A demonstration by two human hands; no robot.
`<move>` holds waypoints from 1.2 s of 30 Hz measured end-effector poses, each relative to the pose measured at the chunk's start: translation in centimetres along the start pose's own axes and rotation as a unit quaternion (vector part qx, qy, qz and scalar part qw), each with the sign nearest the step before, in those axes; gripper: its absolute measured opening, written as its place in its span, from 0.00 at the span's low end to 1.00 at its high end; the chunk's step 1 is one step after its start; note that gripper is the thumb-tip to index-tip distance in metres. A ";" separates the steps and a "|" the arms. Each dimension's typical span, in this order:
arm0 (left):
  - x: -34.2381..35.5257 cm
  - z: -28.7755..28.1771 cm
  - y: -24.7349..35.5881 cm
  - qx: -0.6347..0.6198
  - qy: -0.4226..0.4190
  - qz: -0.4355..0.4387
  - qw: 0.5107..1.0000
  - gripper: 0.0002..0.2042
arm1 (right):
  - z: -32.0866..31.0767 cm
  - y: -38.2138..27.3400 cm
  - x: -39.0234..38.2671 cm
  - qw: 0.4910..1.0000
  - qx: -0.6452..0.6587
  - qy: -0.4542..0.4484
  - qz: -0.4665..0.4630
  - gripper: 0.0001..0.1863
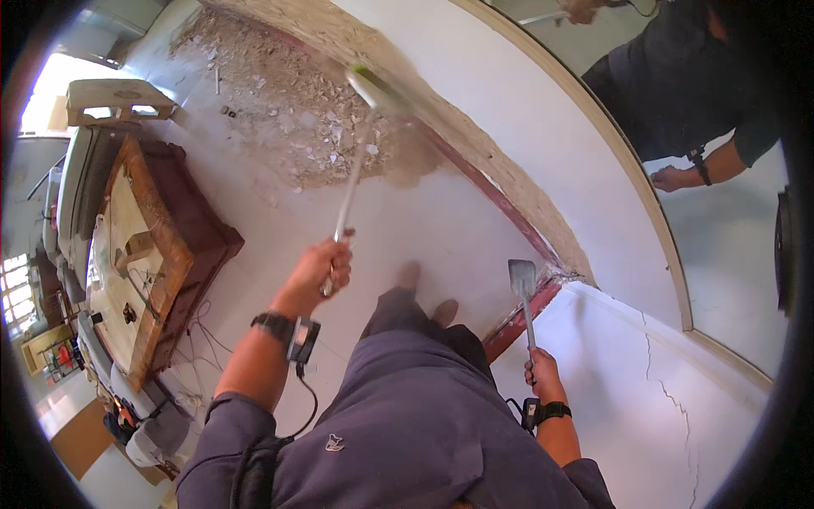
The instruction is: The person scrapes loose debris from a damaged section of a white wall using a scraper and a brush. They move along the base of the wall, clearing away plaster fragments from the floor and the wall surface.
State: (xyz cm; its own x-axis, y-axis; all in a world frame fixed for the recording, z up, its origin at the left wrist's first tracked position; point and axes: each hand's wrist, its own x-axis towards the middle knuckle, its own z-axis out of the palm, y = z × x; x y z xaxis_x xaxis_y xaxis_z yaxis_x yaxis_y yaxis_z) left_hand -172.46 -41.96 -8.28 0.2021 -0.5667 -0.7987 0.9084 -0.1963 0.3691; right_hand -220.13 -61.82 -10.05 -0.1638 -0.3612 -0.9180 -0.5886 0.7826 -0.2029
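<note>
"Head view. Left hand [320, 267]?"

"Fingers closed round the lower end of a pale-handled tool [355, 174]. Shaft slants up and away over the pale floor [424, 199]. Head of it blurred, green and white, by the foot of the wall; can't tell whether it touches."

"Ground there?"

"Brown rubble [314, 127] mixed with white chips, spread left of the tool's head. Dark-red skirting strip [483, 182] runs along the wall base, rough brown band [517, 191] above it."

"Right hand [543, 373]?"

"Fingers clamped on the handle of a grey flat-bladed scraper [523, 278]. Blade points away from the body, near the wall corner. Contact unclear."

"Surroundings?"

"Wooden table [165, 229] with dark-red sides at left. White wall [610, 382] at lower right, carrying a jagged crack [674, 403]."
</note>
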 end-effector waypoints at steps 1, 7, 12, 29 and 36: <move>-1.1 0.2 -0.8 -0.011 -0.023 -0.024 0.999 0.17 | -0.1 0.0 0.1 1.000 -0.009 0.007 0.004 0.14; -1.8 1.7 -4.1 -0.019 -0.070 -0.094 0.993 0.07 | -0.4 -1.4 -0.2 1.000 -0.007 0.009 -0.011 0.15; 8.8 -1.0 -0.2 0.164 -0.042 0.109 0.980 0.07 | -0.1 -2.5 -1.3 0.999 -0.021 0.006 -0.034 0.15; -4.5 1.1 -4.4 0.020 -0.065 -0.153 0.986 0.10 | -1.6 -0.1 -1.9 0.998 -0.044 0.034 0.020 0.13; 5.0 0.5 -3.9 0.063 -0.037 -0.051 0.996 0.09 | -0.9 -3.2 -2.3 0.999 -0.023 0.019 -0.034 0.13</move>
State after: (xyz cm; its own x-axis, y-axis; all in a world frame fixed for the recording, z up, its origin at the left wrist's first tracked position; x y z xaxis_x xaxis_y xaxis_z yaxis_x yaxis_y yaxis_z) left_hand -175.16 -44.40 -13.46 0.0793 -0.5955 -0.7994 0.8689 -0.3518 0.3482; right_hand -218.57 -63.92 -6.94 -0.1509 -0.4323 -0.8890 -0.6357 0.7311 -0.2476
